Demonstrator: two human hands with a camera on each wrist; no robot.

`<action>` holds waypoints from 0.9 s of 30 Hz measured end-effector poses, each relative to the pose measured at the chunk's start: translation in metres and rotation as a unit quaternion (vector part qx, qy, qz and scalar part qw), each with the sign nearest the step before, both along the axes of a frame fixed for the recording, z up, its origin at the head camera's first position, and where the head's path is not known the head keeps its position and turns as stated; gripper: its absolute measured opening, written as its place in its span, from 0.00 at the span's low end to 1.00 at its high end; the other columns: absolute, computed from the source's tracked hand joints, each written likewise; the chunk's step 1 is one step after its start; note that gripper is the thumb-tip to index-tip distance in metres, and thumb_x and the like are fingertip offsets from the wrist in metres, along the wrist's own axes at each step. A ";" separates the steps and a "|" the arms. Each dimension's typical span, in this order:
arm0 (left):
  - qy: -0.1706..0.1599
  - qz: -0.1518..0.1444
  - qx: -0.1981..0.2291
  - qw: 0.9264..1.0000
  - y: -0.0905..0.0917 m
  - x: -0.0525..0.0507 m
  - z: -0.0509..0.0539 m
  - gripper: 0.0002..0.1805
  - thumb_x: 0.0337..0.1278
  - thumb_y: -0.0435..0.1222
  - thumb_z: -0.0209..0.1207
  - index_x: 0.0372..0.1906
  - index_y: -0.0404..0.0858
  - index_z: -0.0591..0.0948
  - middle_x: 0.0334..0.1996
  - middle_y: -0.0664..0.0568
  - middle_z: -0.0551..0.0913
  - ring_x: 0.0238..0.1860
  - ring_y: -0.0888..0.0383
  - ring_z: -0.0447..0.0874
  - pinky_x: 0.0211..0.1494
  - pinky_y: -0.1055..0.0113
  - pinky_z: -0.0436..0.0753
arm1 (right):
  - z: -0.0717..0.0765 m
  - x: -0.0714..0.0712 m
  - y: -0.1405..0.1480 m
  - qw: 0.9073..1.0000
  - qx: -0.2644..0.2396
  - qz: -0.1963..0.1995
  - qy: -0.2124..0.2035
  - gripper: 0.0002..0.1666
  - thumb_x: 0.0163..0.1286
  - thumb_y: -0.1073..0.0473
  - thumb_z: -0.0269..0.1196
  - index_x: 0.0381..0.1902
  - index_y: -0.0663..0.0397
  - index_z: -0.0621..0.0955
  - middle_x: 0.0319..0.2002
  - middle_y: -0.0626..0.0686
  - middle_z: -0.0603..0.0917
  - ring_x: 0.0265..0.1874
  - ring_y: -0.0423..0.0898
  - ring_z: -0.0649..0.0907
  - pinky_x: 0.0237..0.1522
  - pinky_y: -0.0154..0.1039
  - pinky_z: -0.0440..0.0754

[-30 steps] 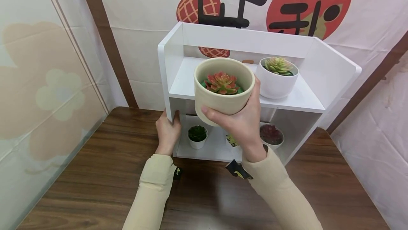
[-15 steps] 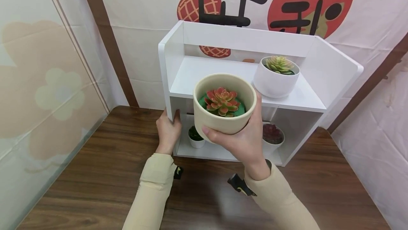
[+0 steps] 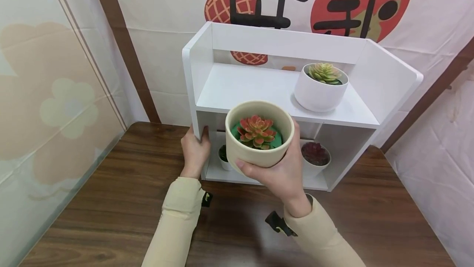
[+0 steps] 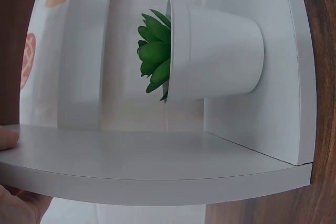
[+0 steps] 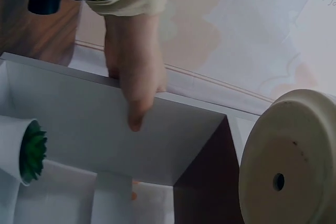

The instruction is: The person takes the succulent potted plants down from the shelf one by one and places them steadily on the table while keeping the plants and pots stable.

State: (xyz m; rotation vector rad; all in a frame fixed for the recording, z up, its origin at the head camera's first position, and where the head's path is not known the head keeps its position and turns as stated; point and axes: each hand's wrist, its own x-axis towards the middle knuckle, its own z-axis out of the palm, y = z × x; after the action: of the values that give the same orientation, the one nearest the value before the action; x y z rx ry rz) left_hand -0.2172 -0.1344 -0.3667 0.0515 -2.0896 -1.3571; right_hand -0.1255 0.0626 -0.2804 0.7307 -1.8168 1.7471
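My right hand holds a cream flowerpot by its side, thumb across the front. A red-and-green succulent sits inside it. The pot is in front of a white two-tier shelf, at about the upper board's front edge. In the right wrist view the pot's underside shows a drain hole; the right hand itself is out of that view. My left hand grips the shelf's left side panel, thumb on the inner face, fingers outside.
A white pot with a pale green succulent stands on the upper board's right. Below are a small white pot with a green plant and one with a dark red plant. Fabric walls surround the brown wooden table.
My right hand has lowered the cream flowerpot and drawn it back from the upper board. It now covers more of the lower tier. The left hand keeps its grip on the panel.
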 end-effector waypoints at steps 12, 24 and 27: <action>0.013 0.004 -0.002 1.000 0.000 0.000 0.001 0.15 0.64 0.31 0.56 0.50 0.25 0.78 0.48 0.30 0.82 0.51 0.37 0.81 0.52 0.43 0.78 | -0.020 0.005 0.001 1.000 0.008 -0.016 -0.018 0.62 0.30 0.61 0.79 0.67 0.46 0.63 0.59 0.49 0.74 0.57 0.50 0.74 0.59 0.42 0.71; 0.013 0.009 -0.003 1.000 0.001 0.000 0.001 0.14 0.63 0.31 0.56 0.49 0.25 0.78 0.46 0.30 0.82 0.48 0.37 0.83 0.50 0.42 0.79 | -0.046 0.008 0.001 1.000 0.016 -0.019 -0.017 0.63 0.29 0.61 0.80 0.67 0.46 0.65 0.60 0.49 0.74 0.56 0.51 0.74 0.59 0.42 0.71; 0.011 0.009 -0.002 1.000 0.001 0.000 0.000 0.14 0.63 0.31 0.56 0.49 0.25 0.78 0.46 0.30 0.82 0.48 0.36 0.82 0.49 0.42 0.79 | -0.052 0.008 0.001 0.999 0.021 -0.025 -0.019 0.63 0.29 0.59 0.80 0.67 0.45 0.65 0.60 0.49 0.74 0.56 0.51 0.74 0.59 0.41 0.70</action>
State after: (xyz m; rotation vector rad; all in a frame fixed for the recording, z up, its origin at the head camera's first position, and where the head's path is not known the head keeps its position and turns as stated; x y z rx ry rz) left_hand -0.2174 -0.1335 -0.3663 0.0524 -2.0699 -1.3367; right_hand -0.1173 0.0635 -0.3321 0.6669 -1.8849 1.7058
